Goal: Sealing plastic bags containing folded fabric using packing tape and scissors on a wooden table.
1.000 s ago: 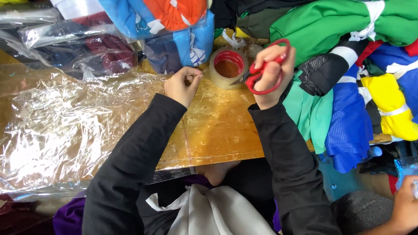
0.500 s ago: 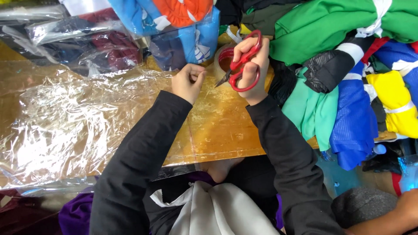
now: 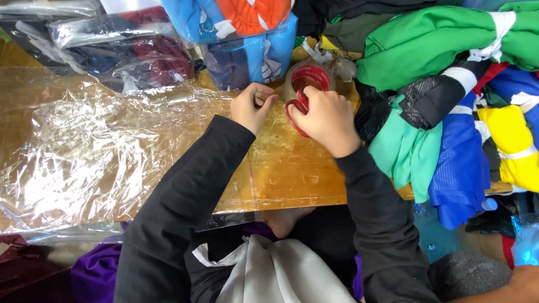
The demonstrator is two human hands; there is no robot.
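Red-handled scissors [image 3: 296, 115] are clenched in the right hand [image 3: 328, 119] beside a tape roll [image 3: 310, 79]; something small, unidentifiable, is pinched by the left hand [image 3: 252, 106] above the desk [image 3: 281, 174].

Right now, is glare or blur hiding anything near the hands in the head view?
Head view: sharp overall; bright glare spots wash out the crinkled clear plastic sheet on the left, and the glossy amber tabletop reflects light. The left hand and right hand, gripping red-handled scissors beside the clear tape roll with a red core, show clearly.
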